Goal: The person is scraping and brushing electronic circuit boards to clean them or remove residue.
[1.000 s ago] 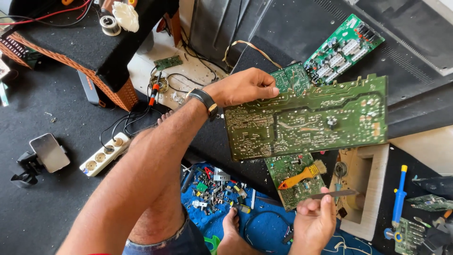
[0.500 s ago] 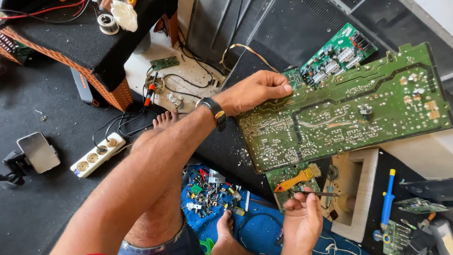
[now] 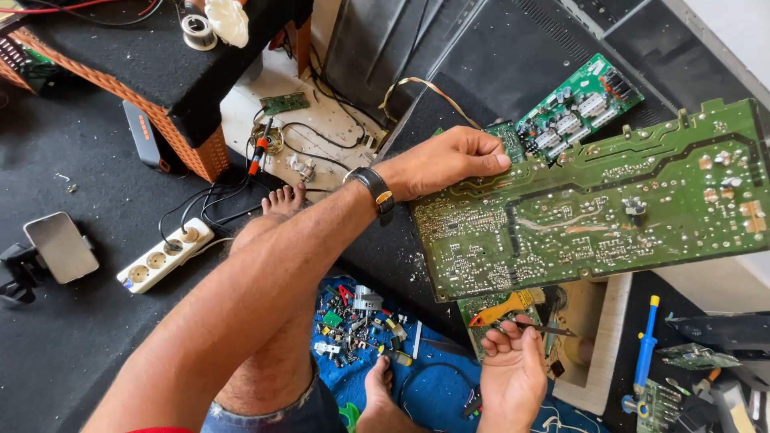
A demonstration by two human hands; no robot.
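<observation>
My left hand [image 3: 449, 160], with a black watch on the wrist, grips the top left edge of a large green circuit board [image 3: 593, 208] and holds it up, solder side towards me. My right hand [image 3: 513, 373] is below the board, fingers closed on thin metal tweezers [image 3: 549, 329] that point right. Under the raised board lies a smaller green board [image 3: 497, 309] with an orange-handled tool [image 3: 501, 309] on it. A third green board [image 3: 577, 104] with white parts lies behind my left hand.
A blue cloth [image 3: 433, 385] strewn with several small electronic parts lies by my bare feet. A blue-handled soldering iron [image 3: 646, 345] sits at right, a white power strip [image 3: 164, 255] at left, a phone on a stand [image 3: 56, 248] further left. A black-topped table [image 3: 144, 64] stands at the back.
My left hand has swung the large board up and to the right, nearer the camera. My right hand stays low with the tweezers, shifted slightly.
</observation>
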